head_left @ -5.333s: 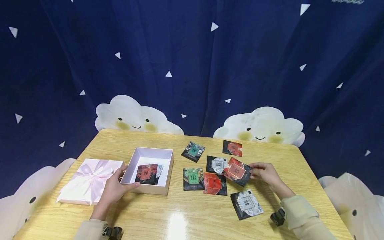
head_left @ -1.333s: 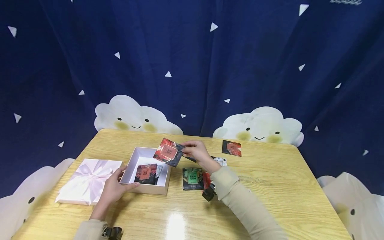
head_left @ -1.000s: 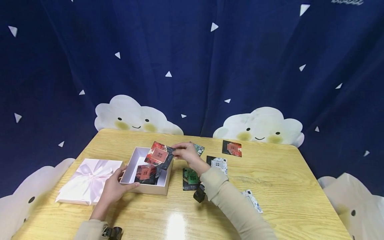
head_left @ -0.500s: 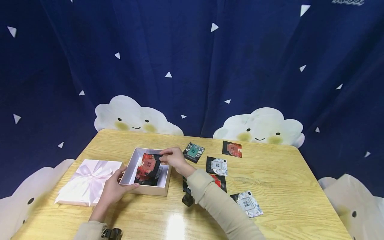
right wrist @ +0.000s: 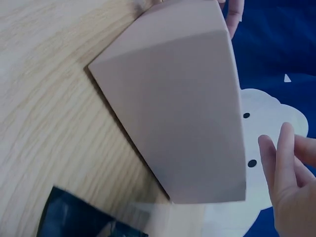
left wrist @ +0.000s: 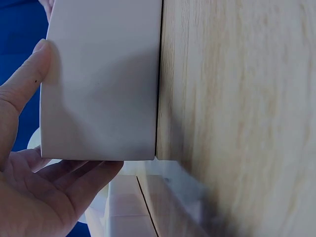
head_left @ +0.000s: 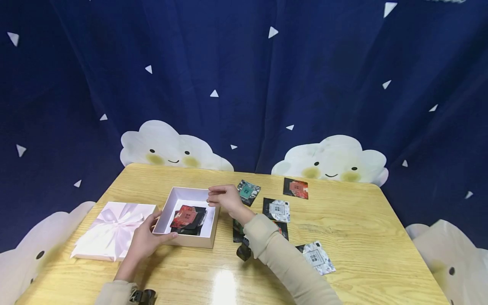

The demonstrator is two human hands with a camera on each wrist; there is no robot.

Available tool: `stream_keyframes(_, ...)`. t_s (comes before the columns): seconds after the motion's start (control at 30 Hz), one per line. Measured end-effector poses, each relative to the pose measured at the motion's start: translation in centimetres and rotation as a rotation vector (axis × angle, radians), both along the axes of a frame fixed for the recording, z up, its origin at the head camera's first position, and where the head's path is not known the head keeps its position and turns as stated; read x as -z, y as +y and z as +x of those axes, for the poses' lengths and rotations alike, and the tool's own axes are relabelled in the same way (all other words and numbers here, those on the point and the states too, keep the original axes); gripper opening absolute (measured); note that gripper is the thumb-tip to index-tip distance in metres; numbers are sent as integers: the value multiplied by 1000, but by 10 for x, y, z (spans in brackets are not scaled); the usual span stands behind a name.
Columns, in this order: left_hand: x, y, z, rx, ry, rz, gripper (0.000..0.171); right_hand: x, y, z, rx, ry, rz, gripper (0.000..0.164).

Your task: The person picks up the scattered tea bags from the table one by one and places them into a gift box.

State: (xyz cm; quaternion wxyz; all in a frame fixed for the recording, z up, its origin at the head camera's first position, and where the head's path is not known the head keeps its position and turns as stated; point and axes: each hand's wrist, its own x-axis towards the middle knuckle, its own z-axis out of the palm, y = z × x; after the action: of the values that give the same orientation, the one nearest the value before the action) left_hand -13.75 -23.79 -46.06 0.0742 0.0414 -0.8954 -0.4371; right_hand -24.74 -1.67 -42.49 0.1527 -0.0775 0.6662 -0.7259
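Observation:
A pale pink-white open box point(head_left: 192, 241) stands on the table. My left hand point(head_left: 146, 237) holds it at the near left corner, thumb at the front rim and fingers along the left side. Inside, a flat red-and-black packet point(head_left: 187, 215) lies on top of other dark packets, mostly covered. My right hand point(head_left: 228, 200) hovers at the box's right rim, fingers extended and nothing between them. In the right wrist view, the right-hand fingers point(right wrist: 285, 158) are apart from the box wall point(right wrist: 177, 113). The left thumb point(left wrist: 32, 74) touches the rim in the left wrist view.
A white lid point(head_left: 114, 231) with a ribbon bow lies left of the box. On the right are a green packet point(head_left: 247, 192), a red one point(head_left: 295, 188), and white-patterned ones point(head_left: 277, 209) point(head_left: 317, 258). My right forearm partly covers further packets. A dark blue curtain point(head_left: 244, 84) hangs behind.
My right hand carried the red-and-black packet from the right side of the table into the box and let go, then drew slightly right. My left hand stayed on the box.

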Motion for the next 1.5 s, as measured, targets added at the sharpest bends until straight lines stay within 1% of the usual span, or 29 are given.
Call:
stream_keyframes(0.17, 0, 0, 1, -1, 20, -1, 83, -3, 14, 3, -61, 18, -17, 30)
stream_keyframes(0.33, 2, 1, 1, 1, 27, 1, 84, -7, 27, 9, -93, 32, -16, 27)
stream_keyframes(0.47, 3, 1, 2, 1, 21, 3, 84, -10, 38, 13, -116, 64, 7, 27)
stream_keyframes(0.63, 1, 1, 2, 1, 23, 2, 83, -14, 51, 17, -132, 90, 46, 30)
stream_keyframes(0.73, 1, 1, 1, 2, 23, 4, 83, -20, 59, 20, -123, 105, 86, 31)
stream_keyframes(0.83, 0, 2, 1, 3, 11, 7, 83, -25, 68, 22, -120, 112, 114, 32)
stream_keyframes(1.07, -2, 3, 0, 0, -9, -2, 84, -32, 89, 26, -142, 169, 166, 36)
stream_keyframes(1.2, -2, 3, 0, 2, -10, -6, 84, -33, 100, 29, -162, 176, 186, 39)
stream_keyframes(1.3, -3, 2, 1, 4, 3, -5, 83, -34, 108, 32, -171, 184, 194, 40)
stream_keyframes(1.43, -3, 1, 1, 3, 20, -5, 83, -33, 118, 33, -175, 226, 205, 41)
stream_keyframes(1.5, -2, 1, 1, 2, 15, -2, 84, -32, 124, 34, -174, 249, 206, 41)
